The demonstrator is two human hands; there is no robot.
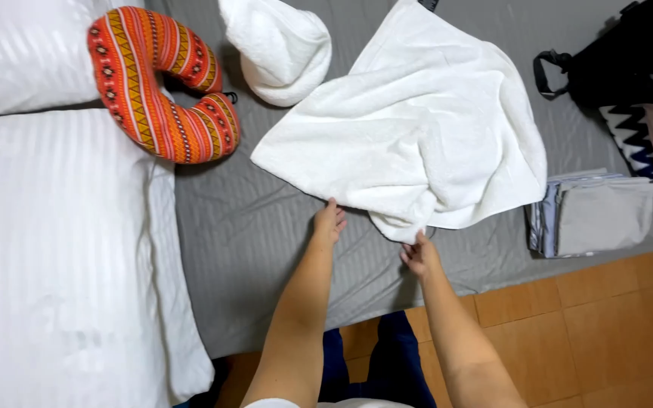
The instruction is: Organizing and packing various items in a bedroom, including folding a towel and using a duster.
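Towel gripped at bed edge

Neck pillow [162,83] at ten o'clock. Left hand [329,224] touching towel [417,128] edge, grip loose. Right hand [419,255] pinching towel's bunched corner. Towel spread at twelve o'clock on gray bed [243,249]. Folded sheets [595,214] at three o'clock.

Bed [266,249] w/ grey sheet, white duvet [54,249] at left, orange tile floor [606,325] below.

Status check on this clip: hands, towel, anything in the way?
Left hand at the towel near edge, right hand pinching its bunched corner. Towel spread rumpled on grey sheet. Neck pillow and rolled towel beyond, apart from it.
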